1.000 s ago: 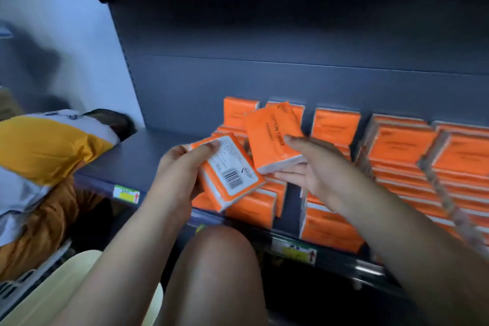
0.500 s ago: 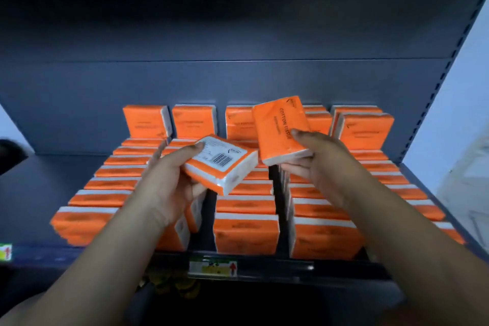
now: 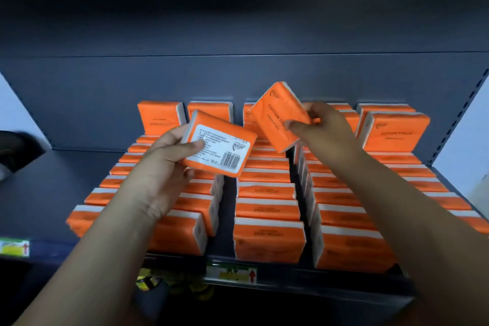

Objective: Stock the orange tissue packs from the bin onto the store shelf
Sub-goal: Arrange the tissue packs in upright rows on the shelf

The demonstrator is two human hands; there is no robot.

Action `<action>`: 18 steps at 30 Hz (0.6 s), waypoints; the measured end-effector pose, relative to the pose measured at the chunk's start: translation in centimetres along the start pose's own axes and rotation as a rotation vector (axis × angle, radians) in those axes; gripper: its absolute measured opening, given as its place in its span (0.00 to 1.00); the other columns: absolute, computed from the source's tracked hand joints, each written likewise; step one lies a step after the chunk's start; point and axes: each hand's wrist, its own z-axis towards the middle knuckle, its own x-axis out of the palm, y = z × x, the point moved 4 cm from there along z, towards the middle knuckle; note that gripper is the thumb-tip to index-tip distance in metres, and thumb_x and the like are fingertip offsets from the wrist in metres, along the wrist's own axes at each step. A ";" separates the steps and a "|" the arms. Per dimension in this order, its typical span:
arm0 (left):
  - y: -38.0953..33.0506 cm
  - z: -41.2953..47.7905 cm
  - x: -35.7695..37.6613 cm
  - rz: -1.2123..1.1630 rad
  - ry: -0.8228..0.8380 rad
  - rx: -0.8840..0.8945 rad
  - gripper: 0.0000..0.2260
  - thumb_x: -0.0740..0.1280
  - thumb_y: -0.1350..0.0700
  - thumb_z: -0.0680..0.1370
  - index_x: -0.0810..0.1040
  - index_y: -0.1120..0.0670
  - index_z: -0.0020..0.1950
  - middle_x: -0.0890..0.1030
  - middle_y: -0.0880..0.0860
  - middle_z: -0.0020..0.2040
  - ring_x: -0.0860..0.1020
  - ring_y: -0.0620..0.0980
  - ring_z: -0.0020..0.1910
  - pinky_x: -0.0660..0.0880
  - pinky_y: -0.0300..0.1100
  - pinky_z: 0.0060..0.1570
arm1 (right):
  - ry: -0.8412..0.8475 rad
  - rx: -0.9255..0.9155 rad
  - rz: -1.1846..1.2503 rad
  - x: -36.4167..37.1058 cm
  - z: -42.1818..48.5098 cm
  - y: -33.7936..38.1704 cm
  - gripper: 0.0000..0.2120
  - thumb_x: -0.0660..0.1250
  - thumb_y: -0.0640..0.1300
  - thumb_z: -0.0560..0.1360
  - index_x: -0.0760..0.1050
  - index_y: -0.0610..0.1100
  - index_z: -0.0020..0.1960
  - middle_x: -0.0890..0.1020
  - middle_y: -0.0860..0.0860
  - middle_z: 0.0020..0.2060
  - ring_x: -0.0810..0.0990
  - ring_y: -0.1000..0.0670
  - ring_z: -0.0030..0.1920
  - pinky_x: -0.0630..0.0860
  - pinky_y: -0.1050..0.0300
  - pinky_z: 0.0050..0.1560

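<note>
Both arms reach in from the lower edge toward a dark grey store shelf (image 3: 45, 193) packed with orange tissue packs. The left hand (image 3: 161, 167) grips one pack (image 3: 221, 144) by its left end, thumb on the upper face and fingers curled beneath, holding it above the second row from the left. This pack is turned so its white printed label and barcode face up, and it is tilted, with its right end slightly lower. The right hand (image 3: 324, 131) holds a second pack (image 3: 280, 116) just to the right and a little higher, thumb pressed on the orange front that reads "COTTON TISSUE" and fingers wrapped behind it; the pack stands nearly on end, leaning left, above the gap between the middle rows. The two held packs are near each other but not touching, as far as can be seen. Below them the stocked packs (image 3: 267, 235) stand on edge in rows running from the shelf's front lip to the back panel, orange with white tops, with a narrow dark gap between some rows. The left part of the shelf is bare. A price tag (image 3: 231, 274) with a red arrow sits on the front rail, and another tag (image 3: 14, 247) shows at the far left.
</note>
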 end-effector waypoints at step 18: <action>-0.9 1.4 -3.1 0.035 -0.122 0.293 0.13 0.64 0.63 0.68 0.88 0.54 0.39 0.83 0.54 0.63 0.81 0.54 0.64 0.79 0.47 0.56 | -0.010 -0.427 -0.875 6.3 4.5 -1.1 0.19 0.70 0.43 0.75 0.78 0.41 0.65 0.78 0.41 0.57 0.73 0.36 0.58 0.73 0.46 0.60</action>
